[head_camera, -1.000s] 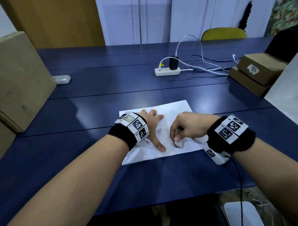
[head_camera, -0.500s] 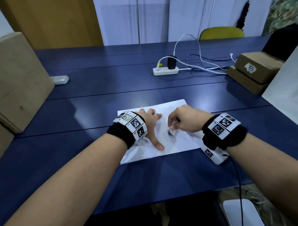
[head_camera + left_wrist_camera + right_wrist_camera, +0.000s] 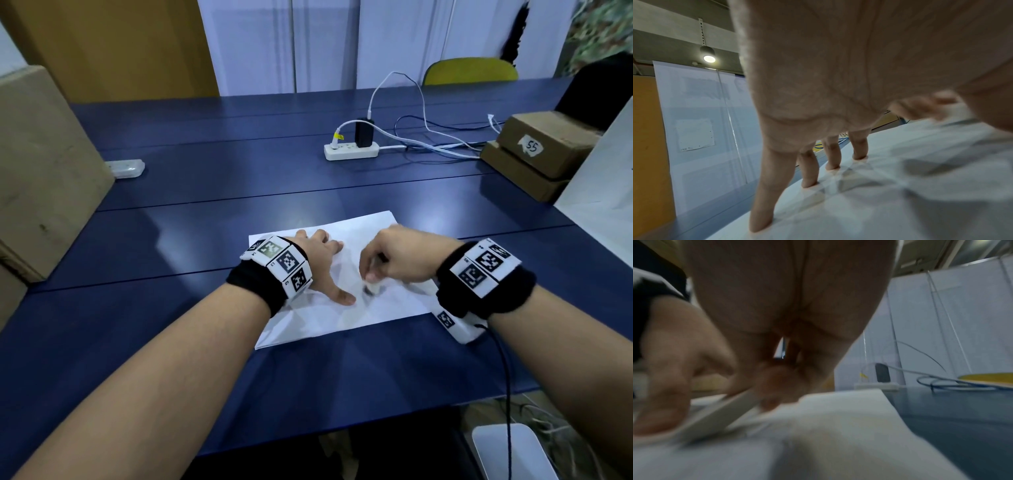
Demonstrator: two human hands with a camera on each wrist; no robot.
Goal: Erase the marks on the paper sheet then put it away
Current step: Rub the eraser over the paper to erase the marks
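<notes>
The creased white paper sheet (image 3: 342, 274) is lying flat on the dark blue bench (image 3: 205, 205). The left hand (image 3: 318, 260) is pressing it down, its fingers (image 3: 809, 170) straight and spread. The right hand (image 3: 400, 260) is pinching a small white eraser (image 3: 371, 287) with curled fingers against the sheet.

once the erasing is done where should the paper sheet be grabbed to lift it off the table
Probably the near left corner of the paper sheet, coming from the front edge. The sheet lies flat on the blue table, and that corner is bare, while the left hand presses its middle and the right hand rubs the eraser.
</notes>
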